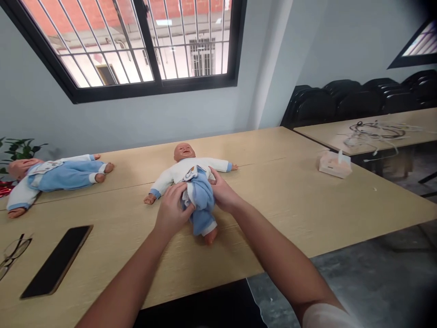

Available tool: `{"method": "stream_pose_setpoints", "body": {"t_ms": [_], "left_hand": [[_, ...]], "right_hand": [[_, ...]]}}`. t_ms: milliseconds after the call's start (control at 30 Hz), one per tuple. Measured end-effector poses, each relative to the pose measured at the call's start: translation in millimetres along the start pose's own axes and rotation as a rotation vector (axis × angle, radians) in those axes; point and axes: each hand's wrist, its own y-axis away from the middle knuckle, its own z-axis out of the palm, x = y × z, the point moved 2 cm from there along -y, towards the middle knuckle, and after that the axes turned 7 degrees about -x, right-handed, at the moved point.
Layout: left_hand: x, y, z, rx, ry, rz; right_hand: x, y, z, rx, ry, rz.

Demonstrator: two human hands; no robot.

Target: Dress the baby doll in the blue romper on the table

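A baby doll (pixel 184 152) lies on its back on the table in front of me, arms spread, in a white top with blue cuffs. Its light blue trousers (pixel 204 193) are bunched up around the legs, and one bare foot sticks out at the near end. My left hand (pixel 173 207) is closed on the bunched cloth at the left side, thumb towards me. On the other side my right hand (pixel 222 190) grips the trousers near the waist, its fingertips partly hidden behind the cloth. The doll's other foot is mostly hidden.
A second doll (pixel 64 175) in like clothes lies at the left. Nearer are a black phone (pixel 58 262) and eyeglasses (pixel 13 255). A tissue box (pixel 335 165) stands at the right; cables (pixel 378 132) lie on another table, with stacked chairs (pixel 314 105) behind.
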Motion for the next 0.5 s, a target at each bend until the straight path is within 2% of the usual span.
{"method": "stream_pose_setpoints", "body": {"t_ms": [100,300,500], "left_hand": [[-2,1,6.6,-0.029,0.005,-0.066],[5,3,10.5,0.004,-0.049,-0.162],[-3,2,10.6,0.038,0.021,-0.235]], "right_hand": [[5,2,11,-0.005,-0.041,0.011],[3,10,28,0.008,-0.061,0.031],[-7,12,23,-0.222,-0.063,0.079]]}}
